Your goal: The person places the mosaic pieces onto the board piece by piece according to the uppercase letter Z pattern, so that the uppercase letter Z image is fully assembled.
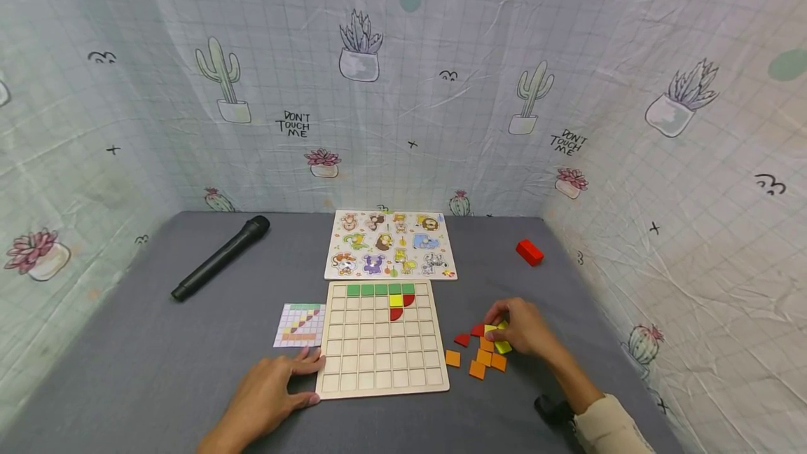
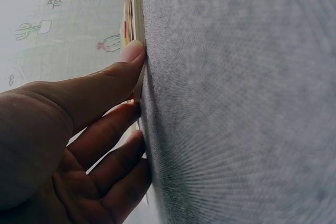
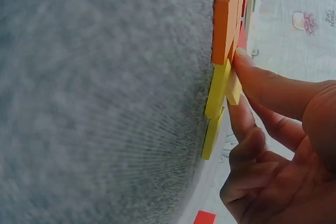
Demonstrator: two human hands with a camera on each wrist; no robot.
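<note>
A wooden grid board (image 1: 372,347) lies in the middle, with a row of green squares (image 1: 381,290), a yellow square (image 1: 395,300) and two red quarter-round pieces (image 1: 396,314) set in its upper part. My left hand (image 1: 267,385) rests at the board's lower left, thumb and fingertips touching its edge. On the right, my right hand (image 1: 528,328) pinches a yellow tile (image 3: 234,89) between thumb and fingers, just over the loose pile. Orange squares (image 1: 477,369), red pieces (image 1: 462,340) and other yellow tiles (image 3: 216,92) lie around it, some partly hidden by the fingers.
A pattern card (image 1: 299,326) lies left of the board. Behind the board is an animal puzzle (image 1: 391,244). A black microphone (image 1: 221,258) lies at the back left, a red block (image 1: 529,252) at the back right. Patterned cloth hangs around the table.
</note>
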